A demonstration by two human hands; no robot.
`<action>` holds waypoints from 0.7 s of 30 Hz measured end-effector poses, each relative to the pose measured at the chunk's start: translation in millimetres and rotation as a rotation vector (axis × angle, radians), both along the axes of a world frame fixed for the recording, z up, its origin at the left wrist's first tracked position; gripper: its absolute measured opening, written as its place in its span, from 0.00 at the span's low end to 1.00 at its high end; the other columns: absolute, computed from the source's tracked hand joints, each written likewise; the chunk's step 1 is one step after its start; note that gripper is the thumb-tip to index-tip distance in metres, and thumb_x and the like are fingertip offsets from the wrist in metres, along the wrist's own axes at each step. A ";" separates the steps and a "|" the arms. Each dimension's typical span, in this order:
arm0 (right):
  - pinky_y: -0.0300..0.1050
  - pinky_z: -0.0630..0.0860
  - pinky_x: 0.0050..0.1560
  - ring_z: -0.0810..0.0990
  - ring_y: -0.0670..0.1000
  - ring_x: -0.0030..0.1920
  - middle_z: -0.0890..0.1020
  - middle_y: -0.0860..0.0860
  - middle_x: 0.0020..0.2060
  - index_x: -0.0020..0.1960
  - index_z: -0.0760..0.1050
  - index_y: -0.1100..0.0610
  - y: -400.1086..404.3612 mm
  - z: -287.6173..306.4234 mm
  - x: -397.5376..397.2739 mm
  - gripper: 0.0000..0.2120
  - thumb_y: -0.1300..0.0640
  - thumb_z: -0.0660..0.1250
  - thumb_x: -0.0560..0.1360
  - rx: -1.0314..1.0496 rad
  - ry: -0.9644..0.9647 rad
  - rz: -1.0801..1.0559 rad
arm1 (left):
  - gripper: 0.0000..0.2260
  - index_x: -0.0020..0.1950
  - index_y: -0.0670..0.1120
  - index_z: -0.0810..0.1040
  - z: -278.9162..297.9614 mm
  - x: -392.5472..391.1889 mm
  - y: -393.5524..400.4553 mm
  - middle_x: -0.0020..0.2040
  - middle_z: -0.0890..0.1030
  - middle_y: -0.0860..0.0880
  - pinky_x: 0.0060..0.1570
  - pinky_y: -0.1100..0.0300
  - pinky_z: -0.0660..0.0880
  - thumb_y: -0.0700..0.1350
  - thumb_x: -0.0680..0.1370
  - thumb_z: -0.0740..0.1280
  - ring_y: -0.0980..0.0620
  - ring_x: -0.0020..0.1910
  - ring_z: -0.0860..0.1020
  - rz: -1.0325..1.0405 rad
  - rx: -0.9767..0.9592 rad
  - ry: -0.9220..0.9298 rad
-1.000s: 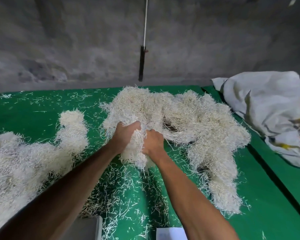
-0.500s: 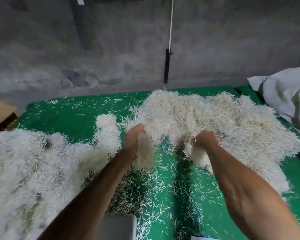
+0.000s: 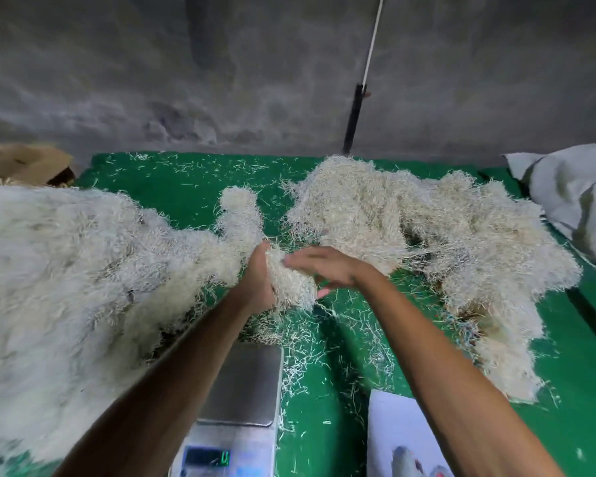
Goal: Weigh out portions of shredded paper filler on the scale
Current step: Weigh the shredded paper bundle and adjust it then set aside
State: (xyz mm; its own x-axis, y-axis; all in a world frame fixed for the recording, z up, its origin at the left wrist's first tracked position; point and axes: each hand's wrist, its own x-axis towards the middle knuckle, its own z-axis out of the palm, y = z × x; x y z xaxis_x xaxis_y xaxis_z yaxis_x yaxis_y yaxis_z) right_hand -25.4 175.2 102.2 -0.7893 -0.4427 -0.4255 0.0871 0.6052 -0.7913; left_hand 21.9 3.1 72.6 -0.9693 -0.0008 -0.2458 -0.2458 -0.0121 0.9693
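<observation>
Cupping a filler clump [image 3: 291, 284], left hand [image 3: 258, 280] curls its grip around it; right hand [image 3: 327, 266] (fingers straight) rests atop, above the scale [image 3: 245, 383].

Rough grey concrete wall [image 3: 255, 70] running across back. White cord [image 3: 372, 46] hanging down wall, ending in black rod [image 3: 353, 118]. Green mat [image 3: 186, 187] covering work surface. Dim, flat light falling evenly.

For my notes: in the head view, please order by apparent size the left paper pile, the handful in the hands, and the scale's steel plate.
1. left paper pile
2. steel plate, though it lies nearer the camera
3. handful
</observation>
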 end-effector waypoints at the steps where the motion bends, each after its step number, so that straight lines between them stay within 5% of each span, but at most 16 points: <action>1: 0.51 0.84 0.52 0.78 0.56 0.64 0.68 0.49 0.74 0.78 0.66 0.48 -10.8 -6.7 13.9 0.39 0.31 0.70 0.73 0.036 0.028 0.042 | 0.22 0.72 0.43 0.69 3.4 9.9 -6.4 0.70 0.72 0.47 0.52 0.54 0.81 0.53 0.82 0.59 0.49 0.54 0.80 0.049 0.043 -0.008; 3: 0.56 0.75 0.67 0.74 0.58 0.70 0.65 0.54 0.79 0.80 0.62 0.48 -28.5 -24.0 35.6 0.42 0.38 0.74 0.73 0.066 0.088 -0.017 | 0.22 0.73 0.43 0.70 -3.2 26.0 -30.7 0.72 0.73 0.45 0.40 0.55 0.79 0.48 0.80 0.63 0.51 0.42 0.78 0.023 -0.032 -0.113; 6: 0.56 0.71 0.72 0.74 0.56 0.70 0.70 0.54 0.75 0.78 0.66 0.52 -40.1 -38.8 64.5 0.41 0.38 0.76 0.71 -0.228 -0.007 -0.240 | 0.29 0.77 0.46 0.67 -18.2 62.4 -76.5 0.74 0.71 0.39 0.40 0.58 0.82 0.35 0.78 0.70 0.51 0.36 0.80 -0.046 -0.192 -0.014; 10: 0.47 0.72 0.66 0.77 0.52 0.68 0.79 0.44 0.66 0.65 0.78 0.46 -50.0 -59.2 99.1 0.22 0.40 0.74 0.74 -0.424 -0.058 -0.400 | 0.35 0.78 0.49 0.61 -43.1 99.9 -125.3 0.61 0.75 0.36 0.44 0.64 0.82 0.35 0.76 0.73 0.51 0.40 0.82 -0.050 -0.071 -0.024; 12: 0.46 0.78 0.59 0.82 0.54 0.57 0.78 0.50 0.70 0.68 0.78 0.50 -58.9 -69.1 115.8 0.25 0.40 0.73 0.75 -0.422 -0.056 -0.469 | 0.37 0.79 0.50 0.60 -58.4 117.4 -140.6 0.55 0.73 0.43 0.42 0.59 0.82 0.36 0.75 0.74 0.49 0.38 0.81 -0.047 -0.176 -0.057; 15: 0.54 0.71 0.73 0.80 0.50 0.57 0.77 0.51 0.71 0.68 0.78 0.53 -66.4 -80.5 136.1 0.23 0.43 0.72 0.77 -0.488 -0.051 -0.605 | 0.32 0.77 0.44 0.68 -78.4 140.4 -153.7 0.43 0.79 0.44 0.33 0.69 0.78 0.43 0.75 0.76 0.57 0.30 0.78 0.022 -0.243 -0.020; 18: 0.42 0.73 0.61 0.73 0.37 0.44 0.83 0.46 0.58 0.57 0.82 0.49 -64.6 -90.5 153.1 0.09 0.48 0.69 0.80 -0.467 -0.001 -0.650 | 0.40 0.73 0.41 0.72 -87.6 146.3 -155.6 0.50 0.83 0.54 0.45 0.58 0.79 0.65 0.70 0.73 0.54 0.46 0.82 0.192 -0.171 -0.141; 21: 0.36 0.77 0.47 0.78 0.44 0.41 0.83 0.44 0.48 0.58 0.81 0.50 -67.3 -107.2 176.8 0.10 0.47 0.67 0.81 -0.298 0.061 -0.489 | 0.37 0.74 0.41 0.71 -106.4 159.3 -153.2 0.67 0.78 0.44 0.52 0.62 0.72 0.62 0.73 0.74 0.51 0.57 0.77 0.227 -0.338 -0.164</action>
